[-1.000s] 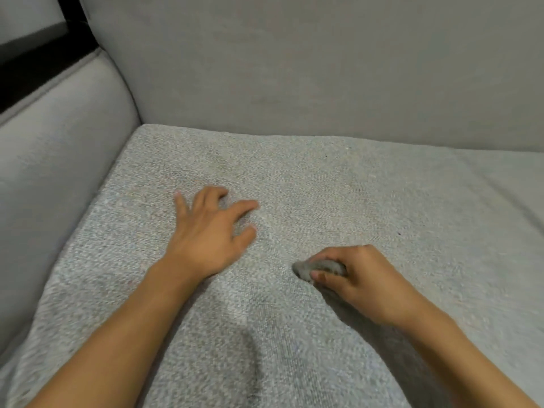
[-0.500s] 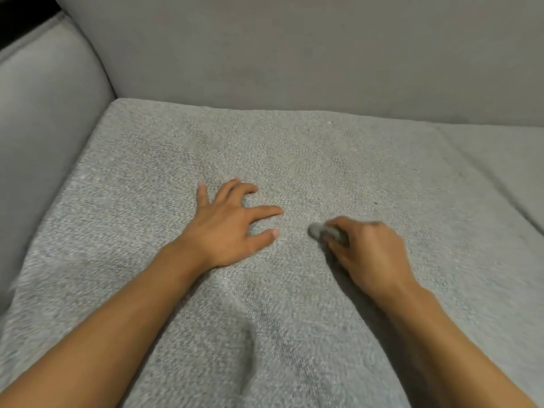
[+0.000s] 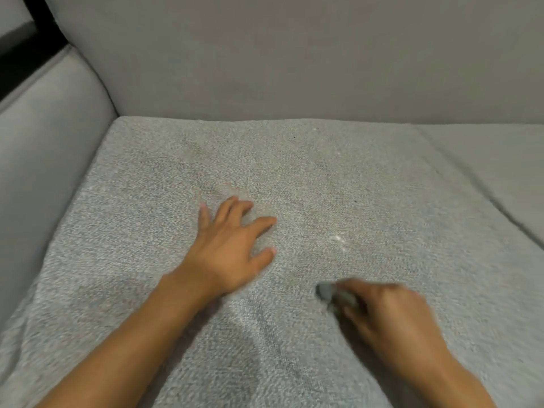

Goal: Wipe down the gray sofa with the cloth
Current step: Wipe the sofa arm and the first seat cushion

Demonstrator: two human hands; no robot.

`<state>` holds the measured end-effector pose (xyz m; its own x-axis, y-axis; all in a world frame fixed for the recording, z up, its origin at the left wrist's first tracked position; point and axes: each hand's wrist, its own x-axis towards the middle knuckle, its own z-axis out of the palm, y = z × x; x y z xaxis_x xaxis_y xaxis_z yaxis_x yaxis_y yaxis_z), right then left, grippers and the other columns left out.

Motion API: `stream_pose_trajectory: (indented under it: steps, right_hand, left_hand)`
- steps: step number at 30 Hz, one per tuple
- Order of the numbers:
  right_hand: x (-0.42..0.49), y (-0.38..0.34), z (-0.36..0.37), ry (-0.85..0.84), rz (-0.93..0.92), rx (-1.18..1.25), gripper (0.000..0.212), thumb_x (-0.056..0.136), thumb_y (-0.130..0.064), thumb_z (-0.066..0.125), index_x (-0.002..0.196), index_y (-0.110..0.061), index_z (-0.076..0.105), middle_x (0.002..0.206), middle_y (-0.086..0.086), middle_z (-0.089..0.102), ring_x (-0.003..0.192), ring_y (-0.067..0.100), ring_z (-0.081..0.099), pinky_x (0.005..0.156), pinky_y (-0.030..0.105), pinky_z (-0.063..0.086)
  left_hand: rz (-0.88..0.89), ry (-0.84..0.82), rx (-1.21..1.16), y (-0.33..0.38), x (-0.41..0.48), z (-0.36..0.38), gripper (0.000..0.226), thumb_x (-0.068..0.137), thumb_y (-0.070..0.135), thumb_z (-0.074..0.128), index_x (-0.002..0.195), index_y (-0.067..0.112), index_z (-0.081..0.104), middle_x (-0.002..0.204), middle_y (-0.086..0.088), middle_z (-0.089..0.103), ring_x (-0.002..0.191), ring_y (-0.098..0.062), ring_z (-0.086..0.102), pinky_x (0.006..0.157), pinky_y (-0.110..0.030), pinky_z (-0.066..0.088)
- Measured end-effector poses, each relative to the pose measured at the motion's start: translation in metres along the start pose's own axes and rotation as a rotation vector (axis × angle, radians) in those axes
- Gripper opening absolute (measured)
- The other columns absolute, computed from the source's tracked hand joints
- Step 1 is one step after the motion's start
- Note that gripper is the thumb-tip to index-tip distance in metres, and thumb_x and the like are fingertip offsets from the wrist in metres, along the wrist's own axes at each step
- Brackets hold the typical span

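Gray cloth (image 3: 326, 290), bunched small, sits low and right of centre on the sofa's seat cushion (image 3: 323, 172). Only its front end pokes out from under the right hand (image 3: 391, 313). That hand, blurred, curls its fingers round the cloth and holds it against the weave, knuckles up, forearm entering from the lower right corner. Up and left, apart from the cloth, the left hand (image 3: 232, 248) lies palm down on the cushion, fingers spread and straight, thumb out to the right. Behind rises the backrest (image 3: 294, 54). An armrest (image 3: 44, 148) flanks the left, and a second cushion (image 3: 500, 166) adjoins on the right.
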<state>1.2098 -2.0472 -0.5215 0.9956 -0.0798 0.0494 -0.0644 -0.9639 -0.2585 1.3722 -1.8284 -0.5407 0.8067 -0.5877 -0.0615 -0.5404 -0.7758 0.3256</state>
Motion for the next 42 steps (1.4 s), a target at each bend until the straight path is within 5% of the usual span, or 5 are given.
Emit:
stream_pose_trajectory:
  steps: [6,10,16,23,42]
  right_hand:
    - [0.024,0.037,0.009,0.071,0.102,0.044,0.011,0.094,-0.041,0.066,0.104,-0.045,0.067,0.078,-0.024,0.070,0.065,-0.003,0.063,0.058,0.019,0.047]
    - [0.032,0.030,0.008,-0.018,-0.001,-0.038,0.011,0.096,-0.049,0.059,0.104,-0.043,0.065,0.083,-0.024,0.070,0.070,-0.002,0.063,0.062,0.019,0.047]
    - [0.126,0.060,0.017,0.137,0.130,-0.102,0.011,0.097,-0.041,0.061,0.105,-0.036,0.068,0.087,-0.007,0.073,0.081,0.021,0.068,0.064,0.035,0.053]
    - [0.030,0.058,-0.010,-0.236,0.003,0.110,0.018,0.091,-0.044,0.067,0.076,-0.049,0.059,0.068,-0.022,0.064,0.064,0.002,0.060,0.059,0.027,0.047]
    - [-0.005,0.059,-0.008,-0.150,0.042,0.335,0.014,0.093,-0.040,0.069,0.105,-0.036,0.075,0.089,-0.022,0.074,0.082,-0.004,0.069,0.075,0.028,0.056]
  left_hand:
    - [0.041,-0.162,0.009,0.070,-0.061,0.027,0.064,0.095,0.074,0.031,0.154,0.056,0.011,0.168,0.010,-0.005,0.156,-0.020,-0.017,0.120,-0.068,-0.011]
    - [0.007,-0.279,0.089,0.073,-0.064,0.036,0.063,0.086,0.079,0.033,0.144,0.053,0.040,0.158,-0.008,0.043,0.150,-0.032,0.035,0.107,-0.078,0.030]
    - [0.008,-0.250,0.033,0.073,-0.059,0.037,0.073,0.084,0.084,0.021,0.151,0.062,0.000,0.165,0.015,-0.018,0.153,-0.014,-0.026,0.120,-0.065,-0.015]
    - [0.000,-0.296,0.012,0.072,-0.056,0.034,0.072,0.091,0.080,0.038,0.153,0.061,0.006,0.165,0.015,-0.017,0.154,-0.015,-0.024,0.120,-0.067,-0.012]
    - [0.021,-0.270,-0.034,0.070,-0.058,0.032,0.070,0.092,0.077,0.042,0.154,0.059,0.016,0.165,0.011,-0.006,0.156,-0.016,-0.013,0.120,-0.068,-0.011]
